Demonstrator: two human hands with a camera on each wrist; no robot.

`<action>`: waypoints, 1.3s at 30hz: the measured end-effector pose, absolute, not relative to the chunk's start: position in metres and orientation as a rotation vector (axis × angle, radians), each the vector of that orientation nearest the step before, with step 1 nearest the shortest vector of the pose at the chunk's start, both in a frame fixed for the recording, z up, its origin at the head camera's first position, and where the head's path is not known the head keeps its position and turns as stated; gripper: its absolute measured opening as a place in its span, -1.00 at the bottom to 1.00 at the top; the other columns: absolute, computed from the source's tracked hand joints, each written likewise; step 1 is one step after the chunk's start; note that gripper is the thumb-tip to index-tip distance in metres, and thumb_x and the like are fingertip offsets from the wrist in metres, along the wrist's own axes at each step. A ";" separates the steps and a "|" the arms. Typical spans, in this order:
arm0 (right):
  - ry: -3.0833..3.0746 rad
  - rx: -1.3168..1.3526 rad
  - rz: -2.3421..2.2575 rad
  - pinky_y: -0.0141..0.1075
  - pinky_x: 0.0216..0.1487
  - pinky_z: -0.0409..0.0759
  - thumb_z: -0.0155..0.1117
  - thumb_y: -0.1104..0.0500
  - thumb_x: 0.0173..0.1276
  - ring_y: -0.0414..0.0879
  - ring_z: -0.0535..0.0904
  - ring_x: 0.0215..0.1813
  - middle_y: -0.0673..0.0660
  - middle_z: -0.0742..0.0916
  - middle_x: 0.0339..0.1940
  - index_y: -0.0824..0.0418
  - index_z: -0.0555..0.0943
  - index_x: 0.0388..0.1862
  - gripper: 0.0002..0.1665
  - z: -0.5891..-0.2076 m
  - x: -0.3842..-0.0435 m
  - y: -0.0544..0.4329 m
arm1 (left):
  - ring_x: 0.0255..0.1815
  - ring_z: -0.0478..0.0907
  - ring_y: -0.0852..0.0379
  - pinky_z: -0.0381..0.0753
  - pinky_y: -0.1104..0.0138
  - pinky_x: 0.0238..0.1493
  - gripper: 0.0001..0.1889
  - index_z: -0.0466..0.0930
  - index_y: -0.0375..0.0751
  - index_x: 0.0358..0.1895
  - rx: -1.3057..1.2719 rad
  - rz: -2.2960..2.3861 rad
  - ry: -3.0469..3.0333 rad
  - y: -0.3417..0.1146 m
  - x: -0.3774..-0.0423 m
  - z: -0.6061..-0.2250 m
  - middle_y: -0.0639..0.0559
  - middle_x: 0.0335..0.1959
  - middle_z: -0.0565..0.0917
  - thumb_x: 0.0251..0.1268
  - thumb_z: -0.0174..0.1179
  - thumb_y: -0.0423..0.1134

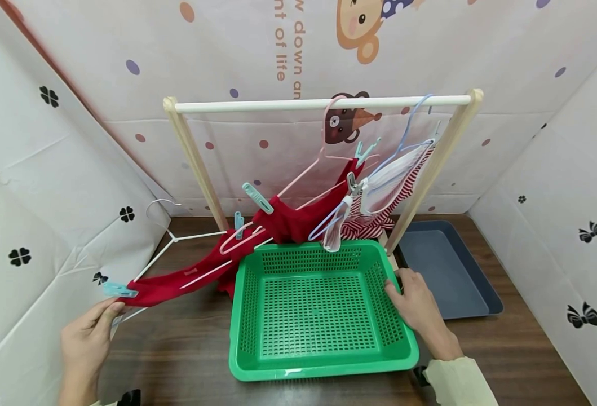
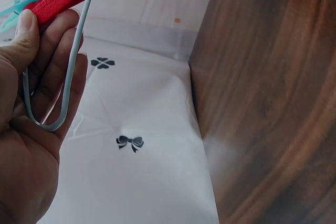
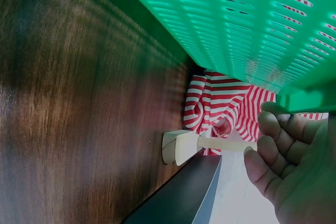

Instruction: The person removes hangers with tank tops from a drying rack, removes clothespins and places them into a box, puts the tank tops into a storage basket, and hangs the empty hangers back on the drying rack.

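My left hand (image 1: 87, 338) pinches the end of a red garment (image 1: 176, 282) between thumb and fingers, beside a light-blue clothespin (image 1: 119, 290). This garment hangs along a white wire hanger (image 1: 157, 257), whose rounded end (image 2: 63, 98) lies across my fingers in the left wrist view. A small bow decorates the red cloth, and another blue clothespin (image 1: 239, 224) clips its far part. My right hand (image 1: 420, 301) grips the right rim of a green plastic basket (image 1: 323, 372), thumb on the inner side. Nothing lies inside the basket. In the right wrist view my fingers (image 3: 270, 153) curl beside its perforated wall.
A rack with a white rod (image 1: 257, 105) and wooden posts stands behind the basket. From it hang a pink hanger (image 1: 303, 177) with red cloth and a blue hanger (image 1: 405, 132) with a red-striped garment (image 1: 364, 225). A dark grey tray (image 1: 445, 270) lies at right.
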State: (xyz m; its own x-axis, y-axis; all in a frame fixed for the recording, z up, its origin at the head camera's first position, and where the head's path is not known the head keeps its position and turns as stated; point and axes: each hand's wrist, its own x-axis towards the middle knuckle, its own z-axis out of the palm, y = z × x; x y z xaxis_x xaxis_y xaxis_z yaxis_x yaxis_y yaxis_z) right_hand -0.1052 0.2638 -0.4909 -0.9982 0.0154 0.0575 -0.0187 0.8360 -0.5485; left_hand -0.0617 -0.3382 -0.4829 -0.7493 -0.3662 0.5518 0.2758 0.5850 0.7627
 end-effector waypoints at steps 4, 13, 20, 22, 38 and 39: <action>-2.952 0.009 0.885 0.15 -0.10 0.54 0.12 0.04 0.69 0.23 0.50 0.06 0.36 0.66 0.06 0.43 0.54 0.21 -0.55 -0.492 -0.106 0.265 | -0.24 0.60 0.72 0.48 0.73 -0.12 -0.81 0.71 -0.74 -0.13 0.115 -1.166 -2.116 -0.342 -0.056 -0.488 0.70 -0.26 0.63 0.17 0.33 -0.80; -2.942 0.012 0.886 0.12 -0.14 0.53 0.12 0.04 0.68 0.20 0.50 0.02 0.34 0.66 0.02 0.42 0.54 0.21 -0.56 -0.494 -0.107 0.266 | -0.16 0.57 0.76 0.46 0.75 -0.10 -0.87 0.71 -0.72 -0.15 0.189 -1.127 -2.151 -0.348 -0.041 -0.495 0.77 -0.26 0.61 0.25 0.36 -0.71; -2.939 0.010 0.884 0.10 -0.15 0.52 0.12 0.05 0.68 0.19 0.50 0.00 0.33 0.66 0.00 0.41 0.55 0.19 -0.57 -0.493 -0.107 0.265 | -0.24 0.56 0.75 0.44 0.75 -0.16 -0.93 0.78 -0.56 -0.23 0.164 -1.117 -2.223 -0.351 -0.035 -0.499 0.77 -0.29 0.62 0.27 0.37 -0.68; -2.942 0.006 0.885 0.11 -0.14 0.53 0.12 0.05 0.68 0.20 0.50 0.01 0.33 0.66 0.01 0.41 0.54 0.20 -0.57 -0.493 -0.107 0.265 | -0.23 0.56 0.75 0.43 0.75 -0.15 -0.91 0.79 -0.52 -0.25 0.123 -1.113 -2.232 -0.351 -0.036 -0.500 0.77 -0.28 0.62 0.25 0.38 -0.68; -2.947 -0.003 0.901 0.11 -0.13 0.53 0.12 0.04 0.69 0.19 0.50 0.01 0.33 0.66 0.03 0.40 0.54 0.22 -0.56 -0.494 -0.107 0.266 | -0.17 0.69 0.53 0.56 0.68 -0.11 -0.95 0.76 -0.61 -0.29 -0.273 -1.275 -2.048 -0.327 -0.053 -0.514 0.38 -0.17 0.78 0.33 0.36 -0.61; -2.948 -0.003 0.904 0.12 -0.13 0.53 0.12 0.03 0.69 0.19 0.50 0.01 0.34 0.66 0.04 0.40 0.54 0.22 -0.55 -0.494 -0.107 0.266 | -0.20 0.69 0.51 0.56 0.67 -0.12 -0.96 0.76 -0.61 -0.29 -0.302 -1.306 -2.021 -0.326 -0.053 -0.515 0.30 -0.19 0.80 0.33 0.35 -0.62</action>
State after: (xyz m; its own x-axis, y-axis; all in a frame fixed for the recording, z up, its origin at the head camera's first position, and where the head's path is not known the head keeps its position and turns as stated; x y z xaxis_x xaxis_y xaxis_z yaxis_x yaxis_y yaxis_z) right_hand -0.1071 0.2661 -0.4939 -0.9983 0.0191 0.0549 -0.0149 0.8281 -0.5604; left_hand -0.0530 -0.3256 -0.5149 -0.7267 -0.1716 0.6651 0.5358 0.4642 0.7052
